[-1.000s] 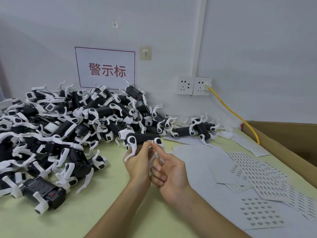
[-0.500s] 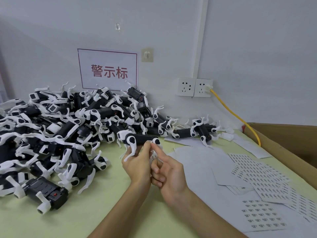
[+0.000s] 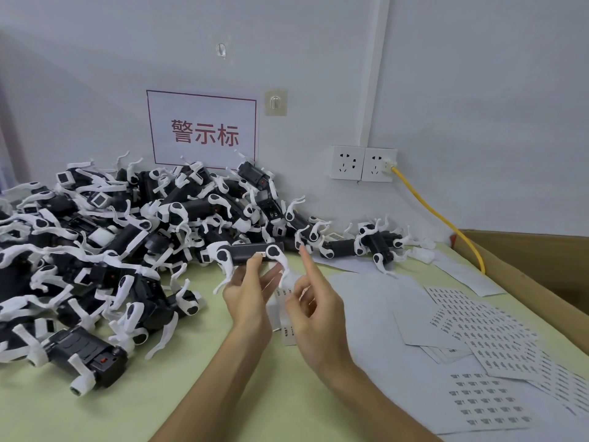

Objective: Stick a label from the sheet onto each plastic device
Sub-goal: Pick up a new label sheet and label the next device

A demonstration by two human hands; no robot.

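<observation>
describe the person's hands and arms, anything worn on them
The left hand and right hand are bare: no gloves, rings, watch or bracelet show. Both forearms are bare too, with no sleeve in view down to the picture's edge.

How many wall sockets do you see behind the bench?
2, side by side right of the sign: left socket free, right socket with the yellow cable plugged in. None seems hidden.

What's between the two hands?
In the head view, a narrow label strip shows in the gap between left hand and right hand, below the held device and its white leg.
</observation>
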